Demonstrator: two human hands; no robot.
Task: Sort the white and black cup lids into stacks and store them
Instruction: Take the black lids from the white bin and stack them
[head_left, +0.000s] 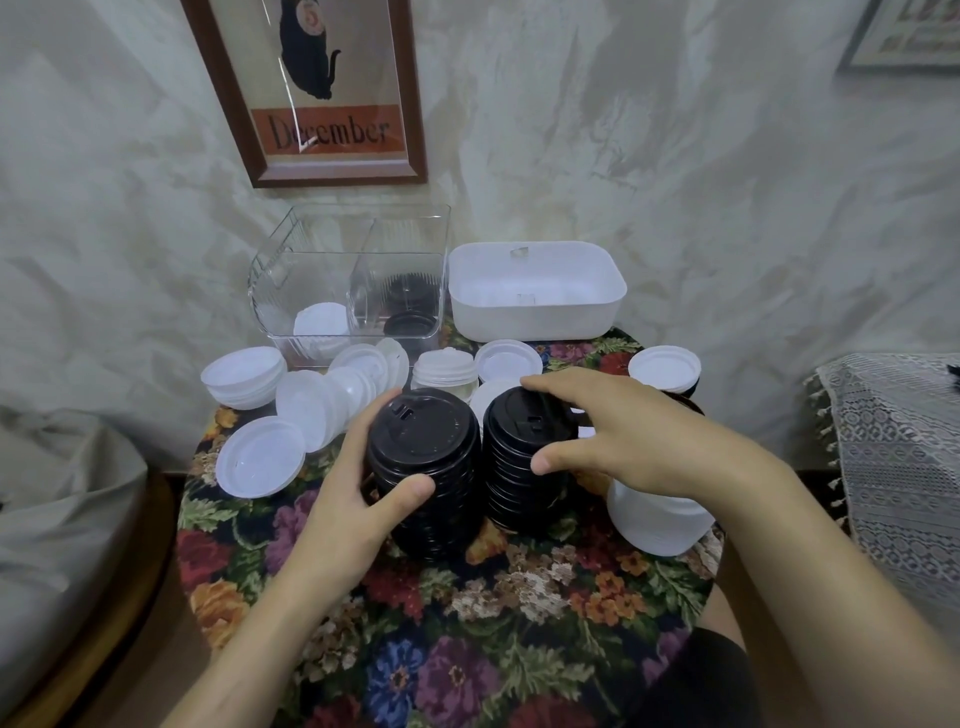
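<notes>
Two tall stacks of black lids stand side by side on the flowered table. My left hand (358, 483) grips the left black stack (423, 447) from its left side, thumb in front. My right hand (623, 436) grips the right black stack (524, 457), fingers over its top and thumb on its front. Loose white lids (260, 457) and short white stacks (243, 375) lie to the left and behind. A white stack (657, 519) stands under my right wrist. The clear divided bin (311, 270) holds white lids (320, 325) on its left and black lids (409, 323) on its right.
An empty white tub (537, 306) sits at the back right beside the clear bin. The round table (467, 623) has a flowered cloth and stands against the wall. A lace-covered surface (898, 467) is at the right; a framed picture (322, 88) hangs above.
</notes>
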